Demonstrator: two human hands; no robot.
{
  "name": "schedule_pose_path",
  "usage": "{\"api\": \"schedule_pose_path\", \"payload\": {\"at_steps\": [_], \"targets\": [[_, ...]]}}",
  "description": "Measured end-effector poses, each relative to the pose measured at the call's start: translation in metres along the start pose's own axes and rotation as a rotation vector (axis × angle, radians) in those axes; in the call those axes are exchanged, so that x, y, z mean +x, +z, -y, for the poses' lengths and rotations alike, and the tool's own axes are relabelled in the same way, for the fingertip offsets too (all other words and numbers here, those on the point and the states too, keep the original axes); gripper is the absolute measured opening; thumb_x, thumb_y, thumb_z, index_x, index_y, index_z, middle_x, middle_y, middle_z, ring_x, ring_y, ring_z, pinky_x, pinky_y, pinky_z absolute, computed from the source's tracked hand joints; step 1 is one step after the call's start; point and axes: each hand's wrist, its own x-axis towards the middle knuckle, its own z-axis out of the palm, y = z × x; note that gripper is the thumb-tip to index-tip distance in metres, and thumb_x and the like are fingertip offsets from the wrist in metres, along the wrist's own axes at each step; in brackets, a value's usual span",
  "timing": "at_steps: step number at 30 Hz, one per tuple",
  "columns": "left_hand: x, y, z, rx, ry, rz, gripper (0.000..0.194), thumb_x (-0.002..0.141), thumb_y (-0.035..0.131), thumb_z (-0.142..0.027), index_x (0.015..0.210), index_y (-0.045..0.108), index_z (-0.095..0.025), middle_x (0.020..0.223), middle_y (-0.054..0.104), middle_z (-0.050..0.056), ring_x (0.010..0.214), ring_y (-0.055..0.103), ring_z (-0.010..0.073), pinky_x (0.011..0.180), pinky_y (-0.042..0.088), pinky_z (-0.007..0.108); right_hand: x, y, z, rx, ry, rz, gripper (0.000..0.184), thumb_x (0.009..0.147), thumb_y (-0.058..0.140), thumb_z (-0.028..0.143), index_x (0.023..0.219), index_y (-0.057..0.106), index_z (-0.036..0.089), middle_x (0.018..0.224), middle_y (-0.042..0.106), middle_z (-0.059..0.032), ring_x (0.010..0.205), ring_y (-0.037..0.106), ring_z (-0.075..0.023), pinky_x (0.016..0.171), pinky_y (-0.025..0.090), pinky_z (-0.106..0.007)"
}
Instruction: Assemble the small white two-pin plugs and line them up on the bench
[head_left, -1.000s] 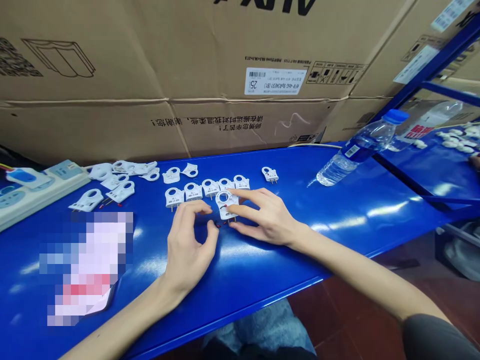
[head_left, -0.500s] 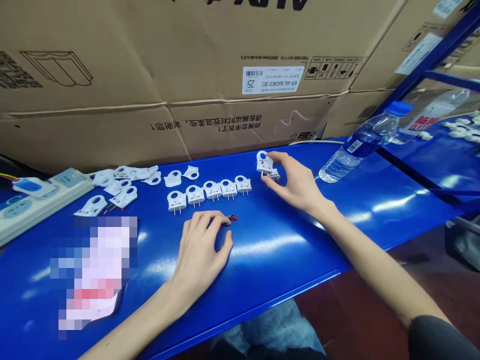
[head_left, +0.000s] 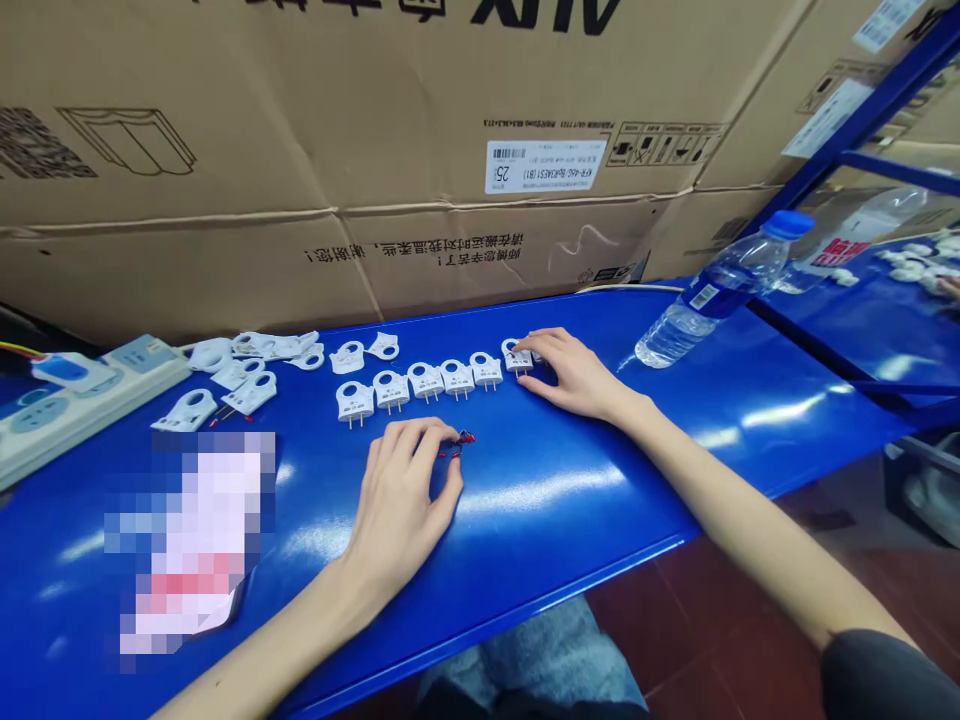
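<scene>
My right hand (head_left: 574, 377) grips a white plug housing (head_left: 516, 357) with a round hole and metal pins, at the right end of a row. Its fingers hide part of another white piece behind it. Along the row to the left stand several like plug housings (head_left: 426, 381), pins toward me. My left hand (head_left: 405, 485) rests low over the blue table in front of the row. Its thumb and forefinger are closed around small red-tipped parts with thin dark leads (head_left: 466, 438), partly hidden by the fingertips.
Loose white housing pieces (head_left: 259, 347) lie at the back left beside a power strip (head_left: 90, 395). A blurred-out pale object (head_left: 202, 540) is at front left. A water bottle (head_left: 720, 285) leans at the right by a blue rack post (head_left: 847, 125). Cardboard boxes (head_left: 420, 130) line the back.
My right hand has lowered the white plug housing onto the table at the row's right end. The left thumb has come closer to the forefinger, with more of the red-tipped parts showing.
</scene>
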Motion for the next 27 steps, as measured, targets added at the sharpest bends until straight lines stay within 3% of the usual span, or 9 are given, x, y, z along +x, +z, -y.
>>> {"api": "schedule_pose_path", "payload": {"at_steps": [13, 19, 27], "targets": [[-0.001, 0.002, 0.001, 0.012, 0.0, 0.022, 0.021, 0.099, 0.052, -0.019, 0.117, 0.062, -0.023, 0.121, 0.069, 0.007, 0.115, 0.06, 0.0281, 0.09, 0.048, 0.043, 0.0, -0.009, 0.007, 0.006, 0.024, 0.067, 0.041, 0.098, 0.063, 0.043, 0.135, 0.063, 0.025, 0.134, 0.069, -0.0095, 0.124, 0.061, -0.0336, 0.104, 0.053, -0.052], [-0.001, 0.003, 0.003, 0.017, 0.029, 0.008, 0.034, 0.1, 0.053, -0.02, 0.133, 0.061, -0.024, 0.137, 0.065, 0.01, 0.127, 0.056, 0.0303, 0.098, 0.05, 0.048, -0.001, -0.014, 0.013, -0.012, 0.007, 0.069, 0.039, 0.096, 0.065, 0.038, 0.132, 0.064, 0.024, 0.142, 0.065, -0.0107, 0.129, 0.058, -0.0344, 0.107, 0.052, -0.055], [-0.001, 0.003, 0.002, 0.003, 0.015, 0.036, 0.021, 0.1, 0.053, -0.022, 0.114, 0.068, -0.025, 0.135, 0.066, 0.008, 0.127, 0.057, 0.0304, 0.102, 0.049, 0.05, 0.0, -0.007, 0.028, -0.041, -0.053, -0.01, 0.043, 0.099, 0.062, 0.038, 0.139, 0.059, 0.023, 0.152, 0.055, -0.0143, 0.139, 0.05, -0.0346, 0.112, 0.046, -0.058]]}}
